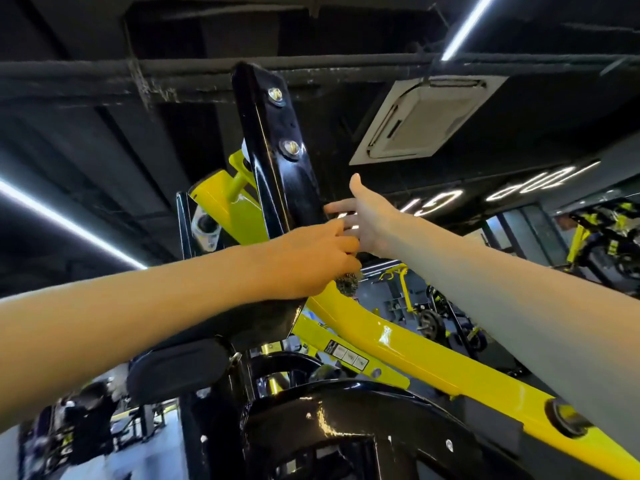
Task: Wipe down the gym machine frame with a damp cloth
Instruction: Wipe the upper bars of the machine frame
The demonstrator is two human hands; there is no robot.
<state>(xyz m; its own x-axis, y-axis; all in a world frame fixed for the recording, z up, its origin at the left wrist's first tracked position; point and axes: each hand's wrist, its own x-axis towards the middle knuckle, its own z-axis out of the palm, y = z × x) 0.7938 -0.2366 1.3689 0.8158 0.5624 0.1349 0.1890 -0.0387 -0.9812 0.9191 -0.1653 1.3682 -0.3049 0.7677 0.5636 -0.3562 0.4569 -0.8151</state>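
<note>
The gym machine has a glossy black upright plate with two bolts and a yellow frame arm running down to the right. My left hand is curled around a small dark speckled cloth, a tuft of which shows below the fingers, just above the yellow arm. My right hand reaches in from the right with fingers straight, its fingertips touching the lower edge of the black plate. The rest of the cloth is hidden inside my left hand.
A black padded roller and a curved black frame sit below my arms. More yellow and black machines stand at the right and in the distance. Overhead are a dark ceiling, light strips and an air-conditioning vent.
</note>
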